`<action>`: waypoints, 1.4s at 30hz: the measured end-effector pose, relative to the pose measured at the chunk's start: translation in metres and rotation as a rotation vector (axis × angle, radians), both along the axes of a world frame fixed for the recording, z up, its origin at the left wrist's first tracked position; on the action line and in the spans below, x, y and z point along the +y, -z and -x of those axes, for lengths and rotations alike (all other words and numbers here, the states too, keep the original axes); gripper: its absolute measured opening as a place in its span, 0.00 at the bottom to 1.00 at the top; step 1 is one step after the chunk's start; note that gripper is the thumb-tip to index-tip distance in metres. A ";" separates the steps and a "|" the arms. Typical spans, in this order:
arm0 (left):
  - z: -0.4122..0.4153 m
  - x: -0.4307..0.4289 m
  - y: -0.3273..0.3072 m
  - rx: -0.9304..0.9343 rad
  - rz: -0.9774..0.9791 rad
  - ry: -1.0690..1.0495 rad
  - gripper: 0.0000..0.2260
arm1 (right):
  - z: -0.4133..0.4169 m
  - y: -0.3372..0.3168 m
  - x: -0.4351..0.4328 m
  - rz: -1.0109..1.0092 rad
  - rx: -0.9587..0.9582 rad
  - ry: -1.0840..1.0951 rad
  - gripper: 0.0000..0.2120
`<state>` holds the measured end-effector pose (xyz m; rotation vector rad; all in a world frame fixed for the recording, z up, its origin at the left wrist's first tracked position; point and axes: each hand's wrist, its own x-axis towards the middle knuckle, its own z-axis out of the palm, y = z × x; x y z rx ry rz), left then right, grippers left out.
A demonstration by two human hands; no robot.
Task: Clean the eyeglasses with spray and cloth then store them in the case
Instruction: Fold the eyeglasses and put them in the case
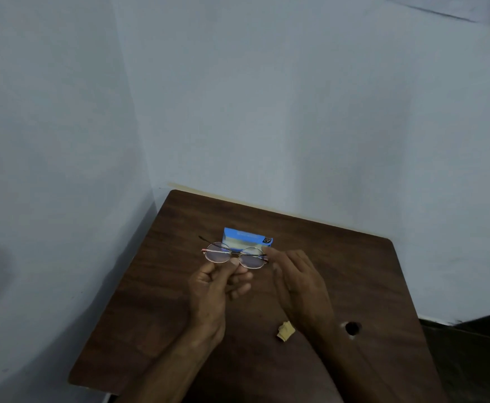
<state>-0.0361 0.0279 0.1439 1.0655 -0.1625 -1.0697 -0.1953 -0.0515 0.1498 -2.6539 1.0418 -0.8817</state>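
Left hand (pixel 217 283) pinches the eyeglasses (pixel 235 255) at the bridge. Right hand (pixel 296 274), fingers loosely open, hovers at the frame's right end, contact unclear. Counter (pixel 156 286) edges sit well apart from both hands.

Wooden table (pixel 354 271) bears blue box (pixel 248 238) and yellow cloth (pixel 285 331).

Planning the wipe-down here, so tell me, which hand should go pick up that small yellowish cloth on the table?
Right, probably. The right hand looks free, with relaxed fingers, and the cloth lies beside its forearm. The left hand is busy pinching the eyeglasses near the bridge.
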 end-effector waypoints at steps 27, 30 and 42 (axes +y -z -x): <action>-0.021 -0.030 0.041 -0.009 -0.328 0.239 0.06 | -0.008 0.075 -0.018 -0.290 -0.274 -0.038 0.17; -0.022 -0.036 0.050 -0.186 -0.330 0.306 0.07 | -0.006 0.082 -0.028 -0.428 -0.408 0.119 0.14; -0.104 -0.121 0.143 -1.369 -0.262 0.341 0.08 | 0.010 0.125 -0.067 -0.948 -0.616 0.475 0.06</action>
